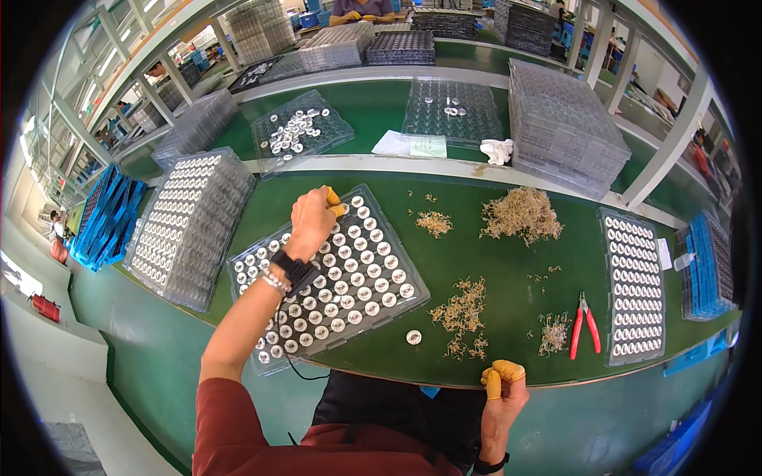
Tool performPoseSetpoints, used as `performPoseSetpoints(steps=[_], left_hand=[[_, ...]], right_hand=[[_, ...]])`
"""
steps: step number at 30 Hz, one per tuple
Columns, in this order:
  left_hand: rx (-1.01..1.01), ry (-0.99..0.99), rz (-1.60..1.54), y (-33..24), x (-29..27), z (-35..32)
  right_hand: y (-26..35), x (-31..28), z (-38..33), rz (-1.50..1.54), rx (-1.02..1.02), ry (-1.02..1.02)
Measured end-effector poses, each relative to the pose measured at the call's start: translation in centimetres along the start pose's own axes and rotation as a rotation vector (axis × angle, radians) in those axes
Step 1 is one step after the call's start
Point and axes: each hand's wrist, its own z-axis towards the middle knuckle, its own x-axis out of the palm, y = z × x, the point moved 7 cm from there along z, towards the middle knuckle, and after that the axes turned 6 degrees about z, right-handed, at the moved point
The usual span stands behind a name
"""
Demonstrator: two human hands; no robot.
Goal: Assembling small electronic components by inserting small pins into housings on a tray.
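Note:
My left hand (315, 219), with yellow finger cots on its fingertips, reaches over a clear plastic tray (414, 279) filled with rows of round white parts (350, 266). Its fingers are bent together near the tray's far edge; whatever they hold is hidden. At the table's front edge my right hand (506, 390), also in yellow finger cots, is closed with fingertips pressed together. I cannot make out anything between them. One loose round white part (413, 337) lies on the green table beside the tray. Small piles of thin wire-legged components (460, 313) lie beyond my right hand.
Red-handled pliers (584, 327) lie right of the piles. A larger component heap (521, 215) sits farther back. Another filled tray (635, 285) stands at right, a tall tray stack (190, 226) at left. On the shelf are more trays (452, 111) and a stack (563, 127).

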Motion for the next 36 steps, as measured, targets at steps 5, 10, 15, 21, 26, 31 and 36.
performPoseSetpoints(steps=[5,10,15,21,26,31,36], left_hand=[[0.291,0.061,0.127,-1.8,1.9,-1.5],[0.312,0.034,0.038,-1.3,0.2,-1.6],[0.114,0.128,-0.149,-2.2,-0.6,-1.7],[-0.094,0.291,-0.662,-2.8,-3.4,-6.0],[-0.091,0.386,-0.862,-6.2,-4.2,-13.2],[-0.205,0.634,-1.034,-9.4,-1.6,-20.1],[-0.292,0.731,-1.199,-10.7,1.4,-23.8]], right_hand=[[2.6,0.1,1.0,-0.345,-0.233,-0.008],[3.3,1.9,2.2,-0.594,-0.370,0.079],[4.0,2.6,2.2,-0.791,-0.452,0.087],[3.6,2.8,2.3,-0.763,-0.452,0.227],[3.9,0.8,3.0,-0.556,-0.395,0.205],[3.9,-0.9,3.0,-0.559,-0.406,0.108],[3.7,-1.1,2.7,-0.532,-0.334,0.043]])
